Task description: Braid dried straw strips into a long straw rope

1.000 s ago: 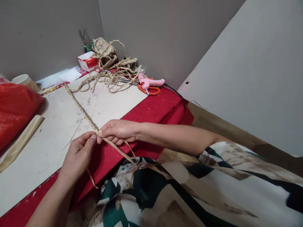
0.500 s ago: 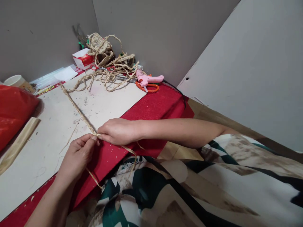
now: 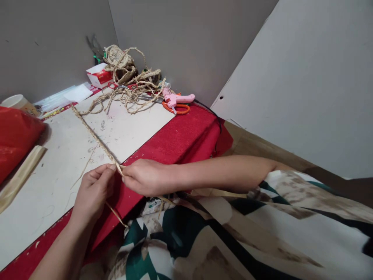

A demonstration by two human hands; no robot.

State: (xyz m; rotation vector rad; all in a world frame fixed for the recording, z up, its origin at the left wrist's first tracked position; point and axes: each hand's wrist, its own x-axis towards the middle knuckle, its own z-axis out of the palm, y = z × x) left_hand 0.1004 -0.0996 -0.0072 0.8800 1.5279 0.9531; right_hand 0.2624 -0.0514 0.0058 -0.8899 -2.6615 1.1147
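A braided straw cord [image 3: 97, 139] runs taut from the tangled cord at the back of the board down to my two hands. My left hand [image 3: 97, 184] pinches its near end between thumb and forefinger. Just right of it, my right hand [image 3: 145, 175] is closed on a pale flat straw strand [image 3: 119, 169] that leaves the braid's end. Another loose strand [image 3: 115, 214] hangs below my left hand toward the patterned clothing on my lap. The fingertips of my right hand are partly hidden.
Tangled braided cord [image 3: 136, 87], a pink glue gun [image 3: 175, 98], orange-handled scissors [image 3: 183, 109] and a red-white box [image 3: 99, 74] lie at the back. A red bag [image 3: 19, 136], a straw bundle [image 3: 21, 175] and a cup [image 3: 20, 102] stand left on the white board [image 3: 58, 171].
My right hand has moved slightly down and away from the left, drawing the pale strand out between them. The left hand keeps its pinch. The view has shifted a little.
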